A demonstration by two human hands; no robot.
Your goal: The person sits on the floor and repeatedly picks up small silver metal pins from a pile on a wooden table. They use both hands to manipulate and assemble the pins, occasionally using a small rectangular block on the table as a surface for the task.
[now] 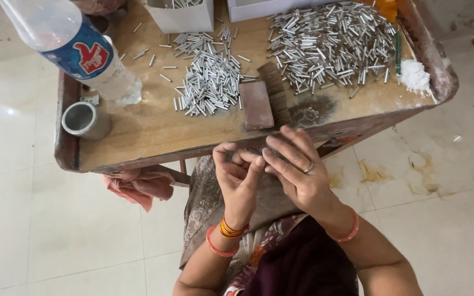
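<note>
Thing between hands hidden, axis unclear, left hand (238, 176), right hand (297, 167) touching

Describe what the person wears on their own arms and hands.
The left hand has orange and gold thin bangles at the wrist, with a thicker coral-red bangle below them. The right hand bears a silver ring on one finger and a coral-red bangle at the wrist. Both forearms are bare, with no sleeves.

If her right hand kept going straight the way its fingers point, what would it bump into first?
Its fingers point up and left, so the right hand would most likely meet the left hand first, since their fingertips already nearly touch. Past that lies the table edge, then the reddish block. Depth is hard to judge from above.
</note>
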